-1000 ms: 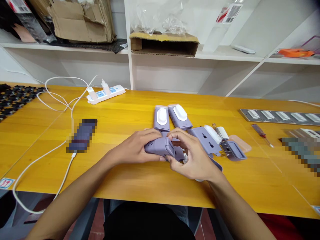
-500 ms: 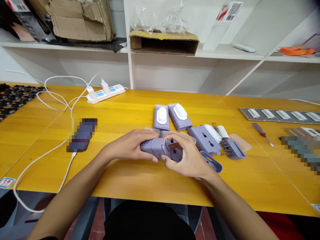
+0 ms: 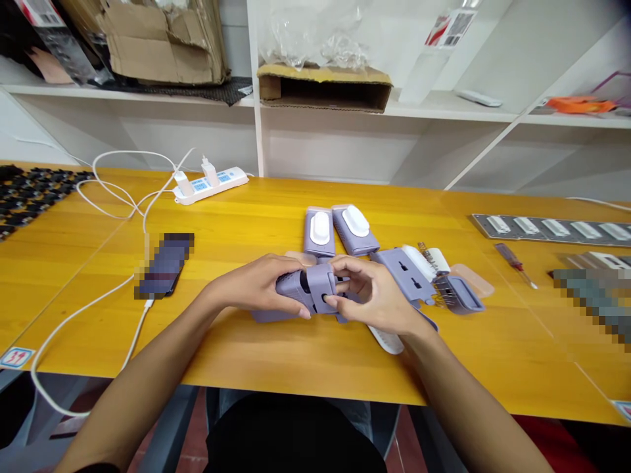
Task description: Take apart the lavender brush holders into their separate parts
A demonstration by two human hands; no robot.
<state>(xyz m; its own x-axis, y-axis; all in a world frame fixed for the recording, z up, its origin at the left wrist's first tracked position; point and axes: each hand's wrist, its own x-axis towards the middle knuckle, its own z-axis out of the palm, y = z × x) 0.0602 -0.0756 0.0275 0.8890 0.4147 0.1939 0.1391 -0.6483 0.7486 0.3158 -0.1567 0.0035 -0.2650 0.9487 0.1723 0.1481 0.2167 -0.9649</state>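
Observation:
My left hand [image 3: 256, 282] is closed around a perforated purple plastic housing [image 3: 290, 286]. My right hand [image 3: 377, 295] pinches a purple end piece [image 3: 322, 282] at the housing's right end. A dark gap shows between these two parts, and the end piece is tilted against the housing. Behind my hands lie two purple units with white oval tops, one upright to my view [image 3: 319, 246] and one slanted [image 3: 362, 244]. By my right hand are a slotted purple shell [image 3: 400, 266], a hollow purple part [image 3: 463, 295] and a white perforated strip [image 3: 387, 339].
Springs [image 3: 428, 257] and a peach-coloured plate [image 3: 473, 281] lie among the loose parts. Further right are a screwdriver [image 3: 515, 263] and a metal strip with white pieces [image 3: 555, 228]. A phone [image 3: 167, 266] on a white cable and a power strip [image 3: 211, 186] occupy the left. Shelving rises behind.
The end piece has turned and come partly away from the housing, opening a dark gap. My right hand has shifted slightly, and the white perforated strip now shows below it.

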